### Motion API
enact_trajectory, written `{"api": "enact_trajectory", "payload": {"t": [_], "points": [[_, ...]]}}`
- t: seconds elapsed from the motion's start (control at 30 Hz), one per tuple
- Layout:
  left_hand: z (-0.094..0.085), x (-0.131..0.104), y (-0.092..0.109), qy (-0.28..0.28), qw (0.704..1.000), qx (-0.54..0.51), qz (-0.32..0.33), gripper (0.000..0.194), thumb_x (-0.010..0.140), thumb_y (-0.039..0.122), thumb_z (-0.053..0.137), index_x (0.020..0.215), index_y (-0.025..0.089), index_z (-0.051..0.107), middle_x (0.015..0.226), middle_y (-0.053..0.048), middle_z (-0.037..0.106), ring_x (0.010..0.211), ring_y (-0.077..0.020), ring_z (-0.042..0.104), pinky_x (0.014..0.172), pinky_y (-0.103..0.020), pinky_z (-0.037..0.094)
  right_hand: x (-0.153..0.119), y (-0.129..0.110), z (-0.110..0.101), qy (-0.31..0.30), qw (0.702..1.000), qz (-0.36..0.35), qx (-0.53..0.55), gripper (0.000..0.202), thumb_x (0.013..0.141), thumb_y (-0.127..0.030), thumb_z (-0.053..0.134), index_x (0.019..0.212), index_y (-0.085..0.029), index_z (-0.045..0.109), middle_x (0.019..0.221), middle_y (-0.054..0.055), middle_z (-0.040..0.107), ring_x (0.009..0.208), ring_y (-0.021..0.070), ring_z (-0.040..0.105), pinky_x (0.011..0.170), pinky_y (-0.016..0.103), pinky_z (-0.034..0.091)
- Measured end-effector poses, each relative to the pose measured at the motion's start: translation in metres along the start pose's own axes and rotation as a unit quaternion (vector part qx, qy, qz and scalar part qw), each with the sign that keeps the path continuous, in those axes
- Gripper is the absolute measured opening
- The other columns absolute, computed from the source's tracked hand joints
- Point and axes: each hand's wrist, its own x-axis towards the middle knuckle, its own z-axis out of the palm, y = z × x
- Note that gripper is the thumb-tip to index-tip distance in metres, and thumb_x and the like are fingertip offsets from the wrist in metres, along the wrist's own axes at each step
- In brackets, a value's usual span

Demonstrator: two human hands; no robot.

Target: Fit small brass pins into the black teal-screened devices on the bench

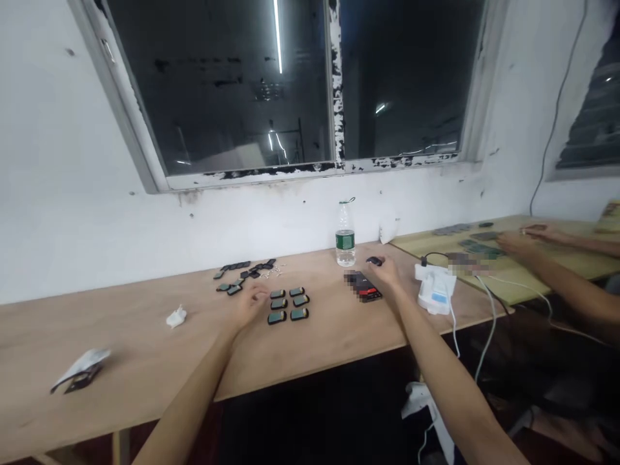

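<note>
My left hand rests low over the table, fingers loosely bent and slightly apart, with nothing visible in them. Just right of it lie small dark rounded cases with grey-green rectangular faces, set in two columns. Behind the hand is a loose cluster of similar small cases and black pieces, along with scattered tiny pale bits. My right hand has its fingers closed on a small black rounded piece. Below that hand lies a black box-like item with a red stripe, partly blurred out.
A water bottle stands near the wall. A white device with cables sits to the right. Crumpled tissue and a torn packet lie on the left. Another person's hands work over flat panels at the adjoining table.
</note>
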Motion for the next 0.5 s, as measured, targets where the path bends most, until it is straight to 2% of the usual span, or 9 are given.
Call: {"api": "enact_trajectory", "payload": {"t": [0.07, 0.1, 0.2, 0.3, 0.33, 0.37, 0.4, 0.47, 0.5], "points": [[-0.001, -0.012, 0.027, -0.034, 0.999, -0.026, 0.019, 0.037, 0.092, 0.051, 0.055, 0.097, 0.019, 0.073, 0.112, -0.011, 0.069, 0.101, -0.0259, 0.064, 0.083, -0.037, 0.056, -0.024, -0.026, -0.002, -0.049, 0.997, -0.025, 0.051, 0.032, 0.076, -0.024, 0.073, 0.106, -0.014, 0.071, 0.105, 0.012, 0.075, 0.093, 0.0232, 0.07, 0.085, 0.035, 0.055], [0.0, -0.022, 0.043, -0.053, 0.997, -0.047, 0.018, 0.037, 0.094, 0.051, 0.055, 0.103, 0.02, 0.073, 0.115, -0.011, 0.068, 0.101, -0.0257, 0.064, 0.084, -0.037, 0.056, -0.044, -0.041, -0.002, -0.118, 0.985, -0.051, 0.116, 0.038, 0.076, -0.024, 0.074, 0.112, -0.015, 0.07, 0.111, 0.013, 0.073, 0.097, 0.0241, 0.07, 0.087, 0.036, 0.055], [0.01, -0.069, 0.099, -0.09, 0.99, -0.107, -0.026, 0.044, 0.096, 0.05, 0.056, 0.133, 0.026, 0.061, 0.121, -0.009, 0.068, 0.103, -0.0252, 0.065, 0.093, -0.04, 0.055, -0.13, -0.086, -0.003, -0.295, 0.913, -0.132, 0.25, 0.04, 0.078, -0.024, 0.076, 0.117, -0.023, 0.071, 0.124, 0.012, 0.067, 0.115, 0.0271, 0.064, 0.098, 0.041, 0.053], [0.027, -0.134, 0.136, -0.171, 0.974, -0.146, -0.042, 0.059, 0.095, 0.051, 0.057, 0.15, 0.033, 0.044, 0.14, -0.009, 0.06, 0.125, -0.03, 0.058, 0.107, -0.046, 0.049, -0.223, -0.116, -0.008, -0.433, 0.837, -0.122, 0.311, 0.029, 0.081, -0.025, 0.077, 0.109, -0.03, 0.078, 0.117, 0.009, 0.068, 0.112, 0.0258, 0.064, 0.102, 0.041, 0.05], [0.034, -0.157, 0.14, -0.177, 0.971, -0.149, -0.056, 0.063, 0.094, 0.052, 0.058, 0.152, 0.033, 0.042, 0.146, -0.01, 0.056, 0.131, -0.0316, 0.055, 0.111, -0.047, 0.047, -0.248, -0.118, -0.009, -0.442, 0.824, -0.108, 0.337, 0.025, 0.082, -0.026, 0.076, 0.106, -0.031, 0.079, 0.112, 0.008, 0.068, 0.107, 0.0249, 0.066, 0.098, 0.04, 0.052], [0.042, -0.178, 0.14, -0.19, 0.966, -0.159, -0.078, 0.064, 0.096, 0.055, 0.055, 0.154, 0.034, 0.038, 0.146, -0.011, 0.056, 0.126, -0.0314, 0.06, 0.106, -0.047, 0.051, -0.269, -0.117, -0.011, -0.441, 0.821, -0.082, 0.354, 0.022, 0.082, -0.026, 0.076, 0.103, -0.032, 0.08, 0.109, 0.007, 0.068, 0.103, 0.0242, 0.066, 0.095, 0.039, 0.053], [0.049, -0.197, 0.138, -0.213, 0.954, -0.18, -0.108, 0.068, 0.097, 0.058, 0.051, 0.157, 0.034, 0.032, 0.139, -0.014, 0.061, 0.109, -0.0296, 0.068, 0.092, -0.045, 0.058, -0.287, -0.113, -0.012, -0.463, 0.812, -0.059, 0.35, 0.023, 0.082, -0.028, 0.078, 0.104, -0.032, 0.08, 0.111, 0.008, 0.068, 0.104, 0.0244, 0.066, 0.093, 0.039, 0.053], [0.061, -0.227, 0.127, -0.27, 0.922, -0.229, -0.154, 0.074, 0.098, 0.066, 0.041, 0.16, 0.032, 0.022, 0.109, -0.014, 0.074, 0.071, -0.0251, 0.072, 0.063, -0.039, 0.061, -0.313, -0.097, -0.011, -0.491, 0.804, -0.012, 0.335, 0.031, 0.078, -0.03, 0.082, 0.109, -0.031, 0.079, 0.113, 0.009, 0.069, 0.105, 0.0258, 0.068, 0.093, 0.04, 0.054], [0.066, -0.236, 0.121, -0.288, 0.91, -0.252, -0.158, 0.073, 0.098, 0.067, 0.04, 0.159, 0.03, 0.024, 0.095, -0.012, 0.076, 0.066, -0.0245, 0.071, 0.061, -0.037, 0.06, -0.321, -0.088, -0.009, -0.489, 0.808, 0.02, 0.329, 0.032, 0.077, -0.032, 0.083, 0.109, -0.03, 0.078, 0.113, 0.009, 0.069, 0.104, 0.0264, 0.069, 0.092, 0.041, 0.054]]}}
